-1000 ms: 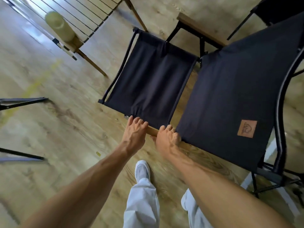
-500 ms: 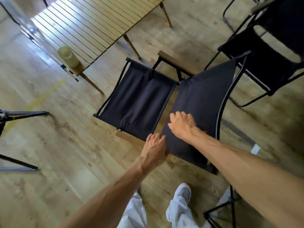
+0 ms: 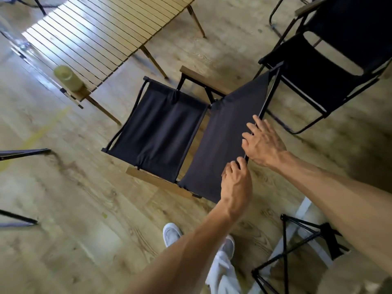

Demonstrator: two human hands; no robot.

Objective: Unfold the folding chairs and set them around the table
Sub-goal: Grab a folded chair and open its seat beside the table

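A black canvas folding chair (image 3: 161, 132) with wooden armrests stands unfolded on the wood floor, its seat facing the slatted wooden table (image 3: 101, 28). Its backrest panel (image 3: 224, 132) rises toward me. My left hand (image 3: 235, 183) is curled around the black top rail of the backrest near its lower end. My right hand (image 3: 263, 143) rests on the same rail a little farther up, fingers spread over the fabric edge.
A pale green bottle (image 3: 67, 78) lies at the table's near corner. A second black chair (image 3: 331, 66) stands unfolded at the upper right. A black metal frame (image 3: 297, 240) sits beside my right arm. Dark chair legs (image 3: 21, 153) reach in from the left edge.
Both hands left the near armrest and moved up onto the backrest's top rail. My view rose and pulled back, bringing more of the table and the second chair into sight.
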